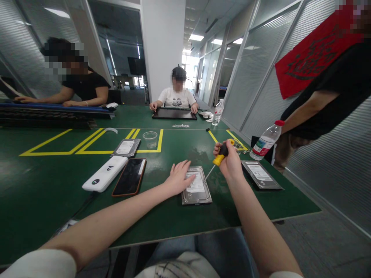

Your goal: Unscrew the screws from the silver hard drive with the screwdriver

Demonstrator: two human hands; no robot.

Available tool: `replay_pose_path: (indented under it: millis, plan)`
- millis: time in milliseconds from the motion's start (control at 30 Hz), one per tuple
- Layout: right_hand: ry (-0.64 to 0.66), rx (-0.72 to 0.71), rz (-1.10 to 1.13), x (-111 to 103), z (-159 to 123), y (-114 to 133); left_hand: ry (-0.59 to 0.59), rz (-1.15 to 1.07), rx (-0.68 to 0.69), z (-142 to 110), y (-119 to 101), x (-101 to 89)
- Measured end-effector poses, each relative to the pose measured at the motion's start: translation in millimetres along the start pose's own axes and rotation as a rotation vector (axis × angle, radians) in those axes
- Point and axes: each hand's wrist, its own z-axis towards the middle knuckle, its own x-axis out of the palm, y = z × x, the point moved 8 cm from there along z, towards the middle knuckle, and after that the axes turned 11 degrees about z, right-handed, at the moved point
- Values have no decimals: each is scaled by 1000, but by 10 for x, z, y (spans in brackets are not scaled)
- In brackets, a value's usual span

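Note:
A silver hard drive lies on the green table in front of me. My left hand rests flat on the drive's left edge, fingers stretched out. My right hand is closed round the yellow and black handle of a screwdriver. Its metal tip points down to the drive's upper right corner.
A second hard drive lies to the right, a third farther left by a clear plastic cup. A black phone and white power bank lie left. Water bottles stand right. Three other people are around the table.

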Motion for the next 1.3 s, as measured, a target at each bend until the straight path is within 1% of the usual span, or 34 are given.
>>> replay_pose_path:
  millis: [100,200,267,333,367,433,533,600,733,833,933,1000,1167,1300]
  plan:
    - [71,-76,-184,166,-11,35,14,2,-83,-64,252,-28]
    - [176,-212,-417,431,-39,78,27,34,-110,-95,410,10]
    - [239,-267,-554,623,-51,52,11,62,-100,-110,430,41]
    - [264,-343,-676,785,-57,27,-16,78,-87,-121,410,54]
    - [262,-381,-732,845,-57,11,-18,81,-82,-124,397,59]
    - [260,-413,-846,918,-53,-60,-1,81,-72,-122,371,66]
    - [261,-406,-891,897,-51,-190,34,78,-56,-105,341,58]
    - [292,-401,-869,850,-62,-273,40,84,-52,-94,329,45]
    - [350,-383,-896,772,-81,-413,40,105,-49,-87,308,37]
    - [360,-402,-888,774,-106,-430,38,106,-42,-89,295,34]
    - [378,-413,-927,814,-136,-436,39,98,-53,-88,306,33]
    - [382,-407,-949,829,-145,-440,44,90,-70,-85,323,36]
    - [377,-382,-904,822,-140,-443,44,70,-91,-80,341,37]
    - [382,-377,-949,818,-140,-472,28,66,-85,-80,342,31]
